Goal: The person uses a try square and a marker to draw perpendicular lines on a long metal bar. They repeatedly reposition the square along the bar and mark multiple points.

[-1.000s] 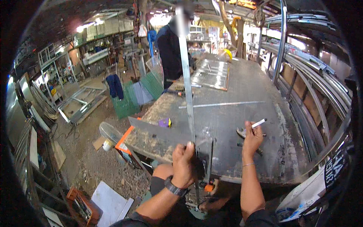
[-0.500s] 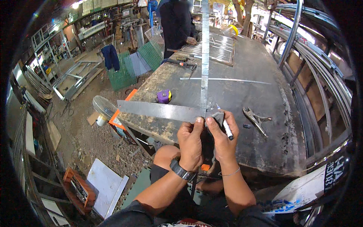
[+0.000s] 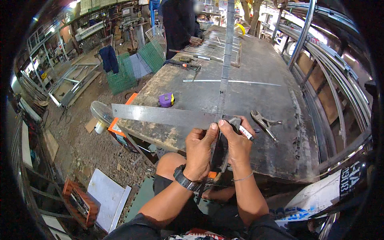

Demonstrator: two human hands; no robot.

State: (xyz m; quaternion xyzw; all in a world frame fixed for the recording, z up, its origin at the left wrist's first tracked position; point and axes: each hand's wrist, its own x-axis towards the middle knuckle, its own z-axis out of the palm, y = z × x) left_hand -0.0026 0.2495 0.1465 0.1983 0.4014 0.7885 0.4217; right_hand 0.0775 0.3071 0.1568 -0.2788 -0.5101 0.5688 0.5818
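A long narrow metal bar (image 3: 226,64) runs away from me over the table, with dark marks across it. Across its near end lies the wide flat blade of a metal square (image 3: 160,115), pointing left. My left hand (image 3: 199,150) is closed, thumb pressed at the bar's near end beside the blade. Close against it, my right hand (image 3: 239,146) is also closed, its thumb by the same joint. A white marker pen (image 3: 246,133) is tucked in the right fingers. The undersides of both grips are hidden. A purple and yellow tape measure (image 3: 166,100) sits beyond the blade.
Locking pliers (image 3: 266,125) rest right of my hands on the dark worktable (image 3: 272,156). A thin metal strip (image 3: 250,83) and a metal grille (image 3: 224,46) lie farther off, near another person (image 3: 178,28). A fan (image 3: 102,113) stands at the left; metal lengths line the right.
The far part of the bar has swung right in view, while tape measure, pliers and table shift left. My hands stay at the bar's near end, and the marker pen has tilted flatter.
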